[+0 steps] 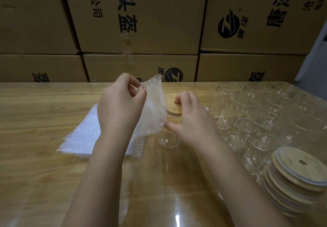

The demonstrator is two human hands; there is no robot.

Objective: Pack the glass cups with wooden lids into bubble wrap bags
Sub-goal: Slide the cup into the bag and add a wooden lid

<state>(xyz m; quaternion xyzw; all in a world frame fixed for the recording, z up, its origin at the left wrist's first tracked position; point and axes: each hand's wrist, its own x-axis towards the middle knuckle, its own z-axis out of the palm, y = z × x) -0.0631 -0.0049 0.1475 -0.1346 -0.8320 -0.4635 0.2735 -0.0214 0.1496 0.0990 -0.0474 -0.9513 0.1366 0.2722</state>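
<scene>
My left hand [120,106] pinches the top corner of a clear bubble wrap bag [154,108] and holds it up above the table. My right hand [191,118] grips a glass cup [169,138] that carries a round wooden lid [172,105]; the cup stands on the table just right of the bag, its upper body partly hidden by the bag and my fingers. The bag's lower edge hangs against the cup's left side.
A stack of flat bubble wrap bags [83,134] lies at the left. Several empty glass cups [256,113] stand at the right, with a pile of wooden lids [297,177] in front of them. Cardboard boxes [141,23] wall off the wooden table's [35,173] far edge.
</scene>
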